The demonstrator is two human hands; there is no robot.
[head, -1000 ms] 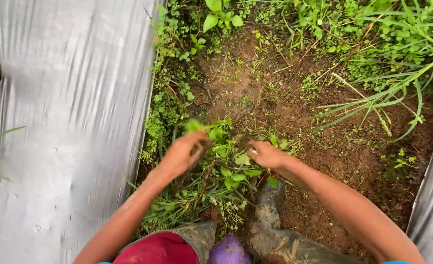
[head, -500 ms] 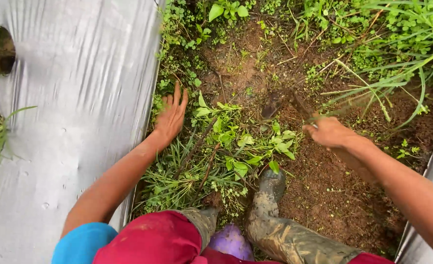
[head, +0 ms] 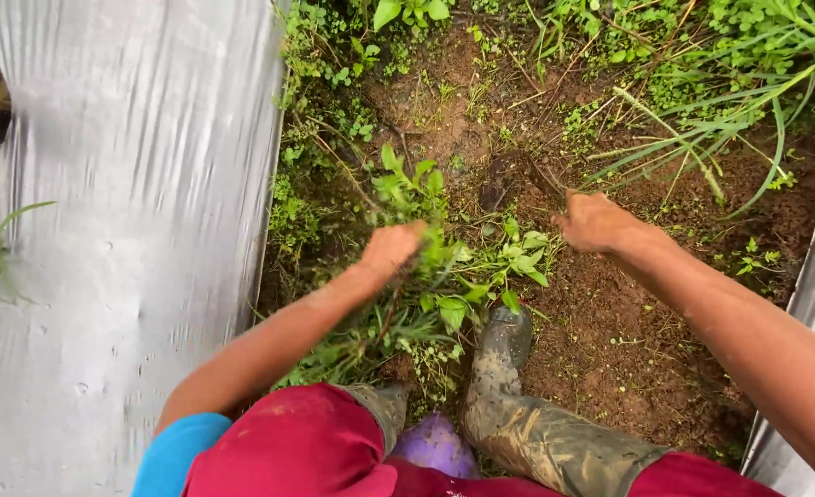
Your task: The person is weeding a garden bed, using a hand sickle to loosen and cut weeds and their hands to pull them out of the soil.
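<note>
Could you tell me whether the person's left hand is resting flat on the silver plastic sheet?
No, the left hand is closed around a clump of green weeds over the soil, to the right of the silver plastic sheet.

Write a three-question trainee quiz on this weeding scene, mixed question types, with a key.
1. True or false: the left hand is closed on a clump of leafy weeds.
2. What lies left of the soil furrow? A) silver plastic sheet B) wooden planks C) gravel
3. Fill in: a muddy ___ stands below the right hand.

Key: 1 true; 2 A; 3 boot.
</note>
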